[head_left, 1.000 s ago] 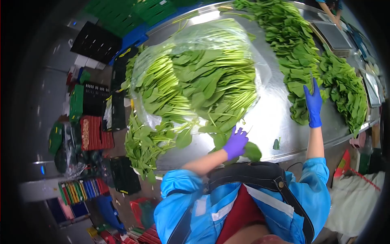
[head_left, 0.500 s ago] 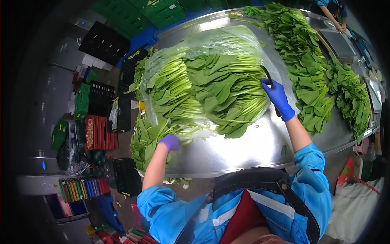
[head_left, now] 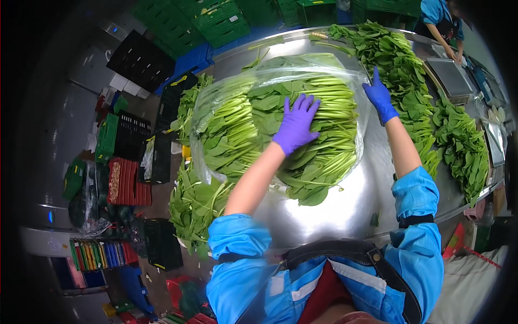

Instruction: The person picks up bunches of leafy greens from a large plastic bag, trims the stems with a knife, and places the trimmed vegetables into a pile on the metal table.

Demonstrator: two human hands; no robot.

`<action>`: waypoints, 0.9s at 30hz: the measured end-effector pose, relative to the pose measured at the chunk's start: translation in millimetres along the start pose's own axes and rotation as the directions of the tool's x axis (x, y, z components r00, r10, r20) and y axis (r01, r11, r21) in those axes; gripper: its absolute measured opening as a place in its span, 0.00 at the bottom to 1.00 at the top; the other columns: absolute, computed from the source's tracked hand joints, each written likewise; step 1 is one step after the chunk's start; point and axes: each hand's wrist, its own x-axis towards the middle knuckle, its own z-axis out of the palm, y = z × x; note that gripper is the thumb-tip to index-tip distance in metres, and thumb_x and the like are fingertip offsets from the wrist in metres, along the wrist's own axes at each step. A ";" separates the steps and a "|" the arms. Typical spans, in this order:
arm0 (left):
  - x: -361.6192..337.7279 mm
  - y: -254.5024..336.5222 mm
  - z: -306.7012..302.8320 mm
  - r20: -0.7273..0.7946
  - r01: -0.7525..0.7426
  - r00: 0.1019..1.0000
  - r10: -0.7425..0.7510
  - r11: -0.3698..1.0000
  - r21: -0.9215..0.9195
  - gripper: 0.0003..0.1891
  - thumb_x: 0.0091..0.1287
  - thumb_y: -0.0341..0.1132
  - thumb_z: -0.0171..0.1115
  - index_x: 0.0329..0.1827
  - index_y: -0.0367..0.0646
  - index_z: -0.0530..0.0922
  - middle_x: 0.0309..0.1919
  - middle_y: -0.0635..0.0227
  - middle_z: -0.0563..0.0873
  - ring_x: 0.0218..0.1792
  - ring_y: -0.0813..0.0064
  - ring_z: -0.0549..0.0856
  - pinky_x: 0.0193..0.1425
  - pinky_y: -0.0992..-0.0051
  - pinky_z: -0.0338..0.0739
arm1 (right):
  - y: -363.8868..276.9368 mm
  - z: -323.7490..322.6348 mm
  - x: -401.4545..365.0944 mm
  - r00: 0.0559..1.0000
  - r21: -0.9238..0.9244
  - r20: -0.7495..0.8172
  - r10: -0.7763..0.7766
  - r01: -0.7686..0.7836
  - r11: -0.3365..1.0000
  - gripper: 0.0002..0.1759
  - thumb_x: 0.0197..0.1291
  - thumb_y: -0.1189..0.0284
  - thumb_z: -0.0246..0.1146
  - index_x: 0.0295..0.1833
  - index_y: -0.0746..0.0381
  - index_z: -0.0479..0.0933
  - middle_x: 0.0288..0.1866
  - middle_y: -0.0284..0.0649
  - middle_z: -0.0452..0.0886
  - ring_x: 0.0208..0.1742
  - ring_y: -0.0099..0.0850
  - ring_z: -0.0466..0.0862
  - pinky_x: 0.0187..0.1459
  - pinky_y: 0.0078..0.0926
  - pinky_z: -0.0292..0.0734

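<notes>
Purple-gloved, my left hand (head_left: 297,125) lies with spread fingers on leafy green vegetables (head_left: 334,110) with pale stalks. They rest in a clear plastic bag (head_left: 208,102), its upper film folded back toward the far side. My right hand (head_left: 380,100), in a blue glove, is by the bag's right edge; its index finger points away and the other fingers look curled. What it holds, if anything, is hidden. A second bunch of greens (head_left: 229,127) fills the bag's left part.
Rows of greens (head_left: 402,81) run along the right of the metal table (head_left: 324,221), beside a scale (head_left: 449,75). More greens (head_left: 197,202) lie at the left edge. Green crates (head_left: 216,21) stand behind. A co-worker's hands (head_left: 454,54) are at far right.
My left hand has moved from the near left side onto the greens. My right hand has moved slightly away and right; the dark curved tool seen along it is no longer clearly visible.
</notes>
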 end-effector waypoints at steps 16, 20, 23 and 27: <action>30.4 -74.4 -0.9 0.309 0.130 0.939 -0.148 0.988 0.077 0.56 0.42 0.39 0.75 0.75 0.58 0.48 0.69 0.48 0.60 0.67 0.45 0.64 0.63 0.50 0.69 | 53.7 -30.1 -96.5 0.984 0.364 0.117 0.131 -0.165 0.917 0.30 0.59 0.64 0.60 0.67 0.57 0.66 0.44 0.34 0.81 0.25 0.20 0.75 0.21 0.19 0.69; 38.5 -82.5 -2.0 0.249 -0.047 0.969 0.003 0.984 0.173 0.27 0.61 0.30 0.55 0.66 0.51 0.65 0.41 0.48 0.83 0.39 0.53 0.83 0.43 0.60 0.77 | 46.4 -48.1 -125.2 0.978 0.455 0.139 0.156 -0.203 0.867 0.26 0.60 0.66 0.59 0.65 0.56 0.68 0.43 0.32 0.82 0.24 0.17 0.73 0.20 0.17 0.67; 26.3 -61.4 -16.0 0.217 -0.215 0.964 0.151 0.926 0.310 0.19 0.64 0.31 0.51 0.59 0.40 0.70 0.26 0.56 0.83 0.27 0.55 0.83 0.30 0.61 0.77 | 27.6 -64.3 -142.6 0.980 0.525 0.139 0.141 -0.194 0.829 0.25 0.61 0.67 0.58 0.64 0.59 0.68 0.44 0.33 0.82 0.22 0.17 0.72 0.18 0.16 0.65; -40.9 -9.6 -42.2 0.178 -0.171 0.977 0.118 0.931 0.324 0.22 0.62 0.30 0.50 0.62 0.41 0.68 0.24 0.57 0.81 0.25 0.58 0.82 0.27 0.63 0.76 | 20.0 -78.4 -176.5 0.968 0.506 0.209 0.137 -0.227 0.832 0.23 0.62 0.67 0.57 0.61 0.64 0.70 0.45 0.34 0.82 0.17 0.16 0.68 0.17 0.15 0.63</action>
